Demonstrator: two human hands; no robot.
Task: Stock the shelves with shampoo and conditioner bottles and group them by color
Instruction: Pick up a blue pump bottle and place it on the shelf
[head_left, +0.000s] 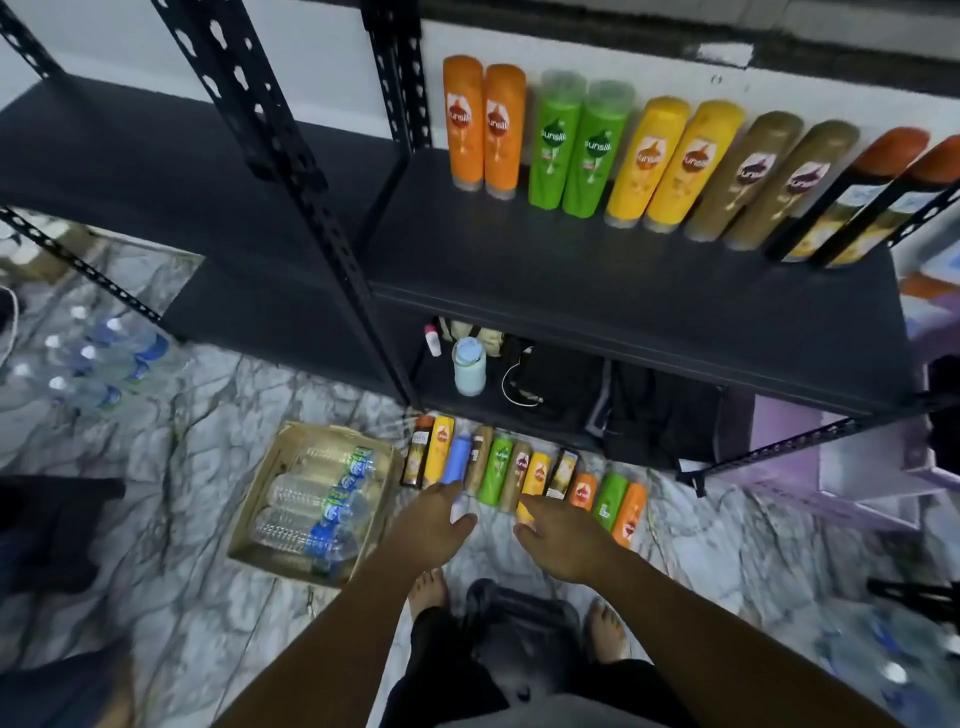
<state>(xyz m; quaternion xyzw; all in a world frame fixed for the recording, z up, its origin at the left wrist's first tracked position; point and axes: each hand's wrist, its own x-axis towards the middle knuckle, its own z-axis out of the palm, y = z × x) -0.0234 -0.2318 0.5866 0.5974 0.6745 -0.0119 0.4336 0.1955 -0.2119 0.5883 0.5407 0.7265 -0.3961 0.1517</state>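
A person stands barefoot over a row of shampoo bottles lying side by side on the marble floor (182, 467), just in front of the black metal rack. The left hand (436, 514) reaches down onto the near end of the blue bottle (456, 457), whose pale end shows between fingers and thumb. Blur hides whether the hand has closed on it. The right hand (558, 535) reaches to a yellow bottle (537, 470) further along the row, forefinger over it and thumb below. Its hold cannot be judged either.

On the shelf (571, 280) above, bottles stand in colour pairs against the wall: two orange bottles (483, 124), two green bottles (571, 145), two yellow ones (670, 161), two brown bottles (769, 176), and two dark bottles with orange-red caps (857, 202).

Left of the floor row sits a cardboard box (260, 499) holding clear water bottles (322, 499).
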